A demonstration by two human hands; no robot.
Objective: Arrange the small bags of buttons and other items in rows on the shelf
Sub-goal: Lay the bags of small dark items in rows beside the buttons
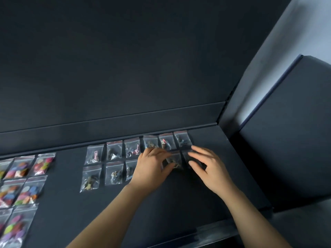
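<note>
fingertips (pixel 165 154) of the left hand (pixel 152 167) are curling over a small bag of dark trinkets (pixel 174 161), thumb at its near edge, apparently pinching it to square it into the front row (pixel 114 173). the right hand (pixel 210 170) is lying flat, fingers spread, pressing the neighbouring end bag (pixel 187 155), likely to stop it sliding. both bags are sitting just below the back row (pixel 132 149) on the dark shelf (pixel 179 203). button bags (pixel 23 169) are lying grouped well apart at left.

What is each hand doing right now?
Left hand: on a small bag; pinching or only touching, cannot tell.
Right hand: open, resting on the next bag.
</note>
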